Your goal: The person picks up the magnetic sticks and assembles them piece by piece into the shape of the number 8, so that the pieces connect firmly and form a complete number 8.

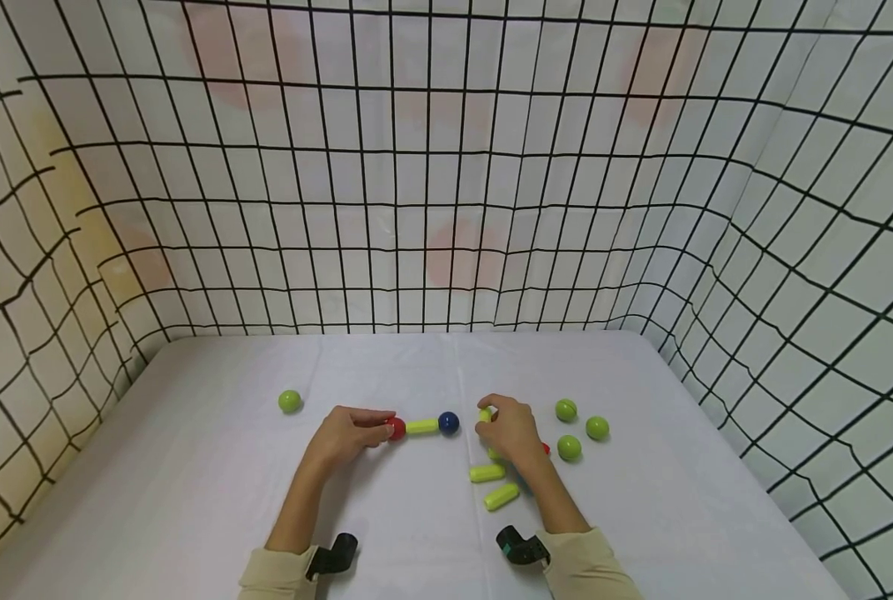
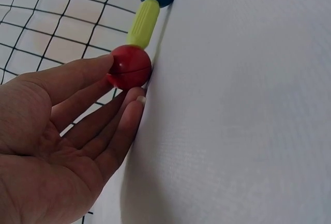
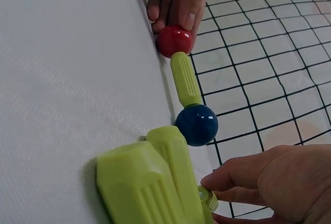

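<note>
My left hand (image 1: 344, 435) pinches a red ball (image 2: 130, 67) between thumb and fingers. A yellow-green rod (image 1: 421, 427) joins that ball to a dark blue ball (image 1: 449, 423), making a short bar on the table. To the right of it, my right hand (image 1: 512, 432) pinches another yellow-green rod (image 3: 208, 199) at its fingertips; most of this rod is covered by the fingers. Two loose yellow-green rods, one nearer the hand (image 1: 487, 473) and one closer to me (image 1: 501, 497), lie below the right hand. A red piece (image 1: 546, 448) peeks out beside the right wrist, mostly hidden.
Three green balls, among them a front one (image 1: 569, 447), sit right of the right hand. One more green ball (image 1: 290, 402) lies at the left. A white cloth covers the table (image 1: 409, 517). Black netting (image 1: 446, 205) stands around its back and sides.
</note>
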A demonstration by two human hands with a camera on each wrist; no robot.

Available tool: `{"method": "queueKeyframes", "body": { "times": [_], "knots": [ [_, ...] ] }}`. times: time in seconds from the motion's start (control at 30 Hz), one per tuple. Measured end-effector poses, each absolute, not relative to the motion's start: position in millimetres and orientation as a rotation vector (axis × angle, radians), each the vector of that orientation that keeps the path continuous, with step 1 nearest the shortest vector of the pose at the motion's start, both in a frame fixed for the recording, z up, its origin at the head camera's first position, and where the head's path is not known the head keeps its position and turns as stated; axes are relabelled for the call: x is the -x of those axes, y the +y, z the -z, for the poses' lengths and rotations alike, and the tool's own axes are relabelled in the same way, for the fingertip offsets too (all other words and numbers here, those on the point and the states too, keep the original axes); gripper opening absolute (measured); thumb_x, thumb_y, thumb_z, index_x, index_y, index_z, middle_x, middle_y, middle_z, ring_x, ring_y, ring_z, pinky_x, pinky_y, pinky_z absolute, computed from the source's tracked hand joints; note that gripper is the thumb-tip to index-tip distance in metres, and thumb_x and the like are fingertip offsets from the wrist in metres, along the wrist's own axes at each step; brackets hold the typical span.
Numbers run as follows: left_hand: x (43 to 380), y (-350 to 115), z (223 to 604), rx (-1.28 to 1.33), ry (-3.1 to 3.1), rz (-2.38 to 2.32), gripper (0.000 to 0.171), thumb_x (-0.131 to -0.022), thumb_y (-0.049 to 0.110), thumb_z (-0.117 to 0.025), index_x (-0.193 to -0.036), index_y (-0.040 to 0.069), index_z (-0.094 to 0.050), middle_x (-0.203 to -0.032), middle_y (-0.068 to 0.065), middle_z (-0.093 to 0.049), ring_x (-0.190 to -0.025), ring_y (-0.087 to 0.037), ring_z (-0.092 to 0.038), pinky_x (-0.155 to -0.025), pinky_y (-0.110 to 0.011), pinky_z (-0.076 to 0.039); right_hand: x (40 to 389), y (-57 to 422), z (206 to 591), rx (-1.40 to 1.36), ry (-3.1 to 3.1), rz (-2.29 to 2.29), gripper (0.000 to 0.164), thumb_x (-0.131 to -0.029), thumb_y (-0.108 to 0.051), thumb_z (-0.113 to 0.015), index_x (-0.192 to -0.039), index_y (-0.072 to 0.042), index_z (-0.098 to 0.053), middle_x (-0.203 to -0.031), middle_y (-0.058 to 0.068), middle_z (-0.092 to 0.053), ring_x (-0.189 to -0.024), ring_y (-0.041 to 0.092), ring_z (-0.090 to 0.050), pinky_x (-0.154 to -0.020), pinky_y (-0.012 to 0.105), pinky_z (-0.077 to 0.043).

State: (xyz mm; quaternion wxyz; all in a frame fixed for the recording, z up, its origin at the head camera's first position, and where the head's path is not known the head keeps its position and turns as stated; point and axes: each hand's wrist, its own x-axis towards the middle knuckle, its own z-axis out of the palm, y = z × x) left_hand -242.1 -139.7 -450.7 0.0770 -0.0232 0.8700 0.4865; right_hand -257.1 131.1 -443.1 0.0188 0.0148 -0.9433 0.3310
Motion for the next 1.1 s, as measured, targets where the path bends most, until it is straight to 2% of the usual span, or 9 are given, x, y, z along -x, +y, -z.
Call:
{"method": "queueKeyframes", "body": {
  "times": [0.23, 0.5, 0.77, 1.1],
  "knots": [
    [242.8, -140.3, 451.5, 0.056, 2.603, -1.468, 0.029, -0.091, 0.027, -0.076, -0.118, 0.019, -0.078, -0.105, -0.002, -0.077, -0.083, -0.014, -0.066, -0.073, -0.028, -0.045, 257.1, 130.5, 443.7, -0.046, -2.912, -1.027, 0.033, -0.083, -0.011, -0.072, -0.116, -0.007, -0.073, -0.084, 0.007, -0.068, -0.071, 0.018, -0.057, -0.060, 0.027, -0.043],
    [243.2, -139.4, 451.5, 0.063, 2.603, -1.479, 0.029, -0.091, 0.027, -0.076, -0.118, 0.019, -0.078, -0.106, -0.003, -0.076, -0.082, -0.015, -0.065, -0.073, -0.028, -0.045, 258.2, 130.7, 444.9, -0.063, -2.902, -0.995, 0.036, -0.085, -0.024, -0.080, -0.115, -0.006, -0.072, -0.087, 0.009, -0.070, -0.077, 0.021, -0.059, -0.063, 0.029, -0.045],
    [243.3, -138.3, 451.8, 0.085, 2.601, -1.488, 0.028, -0.091, 0.027, -0.077, -0.117, 0.019, -0.078, -0.105, -0.003, -0.077, -0.080, -0.015, -0.065, -0.073, -0.027, -0.045, 258.6, 127.4, 445.6, -0.030, -2.910, -1.021, 0.032, -0.083, -0.010, -0.076, -0.114, -0.007, -0.072, -0.084, 0.007, -0.067, -0.077, 0.021, -0.056, -0.061, 0.029, -0.043],
    [244.5, -138.2, 450.6, 0.083, 2.583, -1.512, 0.028, -0.090, 0.027, -0.077, -0.117, 0.018, -0.078, -0.105, -0.003, -0.077, -0.078, -0.015, -0.066, -0.073, -0.027, -0.046, 254.9, 123.7, 433.9, -0.061, -2.812, -1.140, 0.034, -0.081, -0.006, -0.076, -0.114, -0.013, -0.072, -0.102, 0.013, -0.075, -0.087, 0.025, -0.068, -0.067, 0.033, -0.053]
  ]
}}
